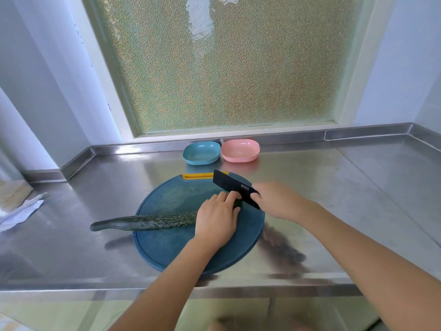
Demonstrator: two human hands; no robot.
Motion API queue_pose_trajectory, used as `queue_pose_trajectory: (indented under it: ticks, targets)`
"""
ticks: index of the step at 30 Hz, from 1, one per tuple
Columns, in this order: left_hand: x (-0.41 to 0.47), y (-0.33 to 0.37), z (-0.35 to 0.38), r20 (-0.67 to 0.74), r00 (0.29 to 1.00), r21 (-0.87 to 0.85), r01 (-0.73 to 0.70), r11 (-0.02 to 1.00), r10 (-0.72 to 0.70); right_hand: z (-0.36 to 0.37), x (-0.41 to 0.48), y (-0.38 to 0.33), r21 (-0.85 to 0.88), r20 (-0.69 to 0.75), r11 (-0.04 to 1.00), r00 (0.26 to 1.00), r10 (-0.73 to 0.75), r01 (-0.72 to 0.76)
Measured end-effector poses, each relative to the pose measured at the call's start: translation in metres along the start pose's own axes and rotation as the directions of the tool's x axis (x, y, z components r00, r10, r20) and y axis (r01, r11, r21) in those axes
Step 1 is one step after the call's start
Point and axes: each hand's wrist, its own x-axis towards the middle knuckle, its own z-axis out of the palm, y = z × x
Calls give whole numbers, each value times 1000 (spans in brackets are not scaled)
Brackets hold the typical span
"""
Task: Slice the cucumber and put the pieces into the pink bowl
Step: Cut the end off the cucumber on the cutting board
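Observation:
A long dark green cucumber (148, 222) lies across the round blue cutting board (191, 249), its thin end jutting off the board's left edge. My left hand (217, 218) presses down on the cucumber's right end, with fingers curled over it. My right hand (274, 199) grips the handle of a black knife (232, 186). The blade stands just right of my left fingers, at the cucumber's tip. The pink bowl (239, 150) sits empty at the back of the counter.
A blue bowl (201, 152) stands just left of the pink one. A yellow handle (196, 176) marks the board's far edge. Crumpled white paper (19, 212) lies at the left of the steel counter (334, 187). A frosted window rises behind.

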Motion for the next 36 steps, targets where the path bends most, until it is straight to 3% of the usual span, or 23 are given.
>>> queue_pose_trajectory:
  ticks: [10, 17, 36]
  targets:
    - [0, -2, 4, -38, 999, -1, -13, 1000, 13, 17, 4, 2, 106, 2, 992, 998, 61, -61]
    - [1, 2, -3, 22, 1000, -23, 10, 1000, -10, 1, 0, -2, 66, 54, 996, 997, 59, -62]
    - [0, 3, -6, 64, 998, -48, 19, 999, -16, -11, -2, -6, 160, 149, 974, 980, 135, -159]
